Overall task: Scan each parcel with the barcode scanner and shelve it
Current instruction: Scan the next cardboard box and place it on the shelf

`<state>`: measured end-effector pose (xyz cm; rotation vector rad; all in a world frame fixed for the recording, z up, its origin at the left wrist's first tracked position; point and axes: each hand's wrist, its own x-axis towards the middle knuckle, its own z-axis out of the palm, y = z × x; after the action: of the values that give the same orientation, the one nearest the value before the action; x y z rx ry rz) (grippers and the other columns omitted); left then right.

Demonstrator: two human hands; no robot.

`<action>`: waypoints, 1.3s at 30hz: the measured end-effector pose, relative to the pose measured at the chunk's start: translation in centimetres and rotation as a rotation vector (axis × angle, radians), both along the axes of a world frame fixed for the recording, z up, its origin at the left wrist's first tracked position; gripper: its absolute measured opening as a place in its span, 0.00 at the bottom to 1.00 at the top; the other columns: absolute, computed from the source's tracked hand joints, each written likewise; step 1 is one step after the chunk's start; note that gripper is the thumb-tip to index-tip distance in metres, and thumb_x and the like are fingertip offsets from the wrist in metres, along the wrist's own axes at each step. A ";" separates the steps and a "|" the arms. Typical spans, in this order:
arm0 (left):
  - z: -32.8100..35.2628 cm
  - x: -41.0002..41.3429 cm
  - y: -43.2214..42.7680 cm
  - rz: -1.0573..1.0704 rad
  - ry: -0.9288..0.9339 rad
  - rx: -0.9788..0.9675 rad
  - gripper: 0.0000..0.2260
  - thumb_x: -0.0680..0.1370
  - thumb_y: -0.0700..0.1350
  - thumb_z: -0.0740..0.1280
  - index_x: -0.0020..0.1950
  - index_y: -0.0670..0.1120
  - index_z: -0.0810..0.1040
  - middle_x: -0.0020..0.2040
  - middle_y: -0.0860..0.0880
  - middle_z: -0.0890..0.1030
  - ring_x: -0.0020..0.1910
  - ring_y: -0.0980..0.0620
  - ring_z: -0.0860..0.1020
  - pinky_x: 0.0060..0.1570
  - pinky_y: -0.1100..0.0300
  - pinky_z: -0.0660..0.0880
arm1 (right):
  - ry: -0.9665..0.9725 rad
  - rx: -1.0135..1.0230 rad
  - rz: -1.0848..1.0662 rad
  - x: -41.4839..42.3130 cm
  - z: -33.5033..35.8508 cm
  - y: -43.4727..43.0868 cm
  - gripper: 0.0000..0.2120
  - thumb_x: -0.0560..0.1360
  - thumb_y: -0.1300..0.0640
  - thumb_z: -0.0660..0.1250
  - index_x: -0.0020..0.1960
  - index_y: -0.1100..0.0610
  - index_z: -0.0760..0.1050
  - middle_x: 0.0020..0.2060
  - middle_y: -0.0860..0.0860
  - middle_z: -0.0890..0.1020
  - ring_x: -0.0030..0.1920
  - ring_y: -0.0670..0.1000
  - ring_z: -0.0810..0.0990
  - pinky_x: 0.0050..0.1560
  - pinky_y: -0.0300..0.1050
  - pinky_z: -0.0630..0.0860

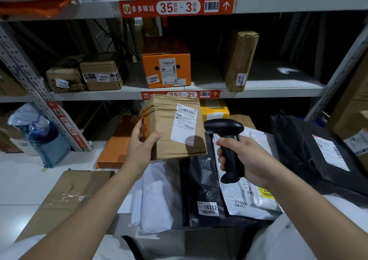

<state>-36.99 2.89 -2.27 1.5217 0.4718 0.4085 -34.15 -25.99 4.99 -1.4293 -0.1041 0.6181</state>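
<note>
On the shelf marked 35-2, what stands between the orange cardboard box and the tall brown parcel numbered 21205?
Nothing: in the head view, the shelf is bare between the orange cardboard box and the tall brown parcel.

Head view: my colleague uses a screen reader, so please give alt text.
A left hand holds a brown parcel while the right hand aims a black barcode scanner at it, before shelves of numbered boxes.

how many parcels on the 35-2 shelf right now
4: two brown boxes at left, 16205 and 19202, orange box 20201 in the middle, tall brown parcel 21205 right. Others may hide behind.
</note>
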 end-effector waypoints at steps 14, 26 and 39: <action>0.7 -0.2 0.5 -0.031 0.016 -0.152 0.31 0.79 0.53 0.73 0.80 0.58 0.66 0.66 0.53 0.81 0.62 0.51 0.82 0.43 0.59 0.83 | -0.144 -0.019 -0.105 1.0 -1.5 1.4 0.08 0.84 0.58 0.67 0.59 0.62 0.76 0.42 0.57 0.81 0.39 0.52 0.81 0.39 0.47 0.81; 3.5 -0.6 1.7 -0.058 0.076 -0.308 0.25 0.74 0.63 0.70 0.67 0.54 0.80 0.60 0.46 0.86 0.60 0.43 0.84 0.61 0.40 0.79 | -0.180 -0.023 -0.188 2.5 -3.1 4.8 0.10 0.84 0.53 0.66 0.65 0.51 0.76 0.47 0.55 0.86 0.47 0.62 0.87 0.40 0.54 0.84; 6.1 -0.9 5.1 -0.036 0.253 -0.370 0.18 0.80 0.64 0.64 0.62 0.54 0.82 0.51 0.46 0.89 0.55 0.42 0.83 0.50 0.48 0.78 | -0.164 0.089 -0.120 3.9 -4.0 9.8 0.10 0.84 0.54 0.66 0.65 0.51 0.76 0.55 0.57 0.87 0.57 0.62 0.86 0.63 0.68 0.80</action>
<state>-37.85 7.95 3.80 1.2227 0.6775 0.0908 -30.29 -16.21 0.98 -1.3881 -0.1722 0.3926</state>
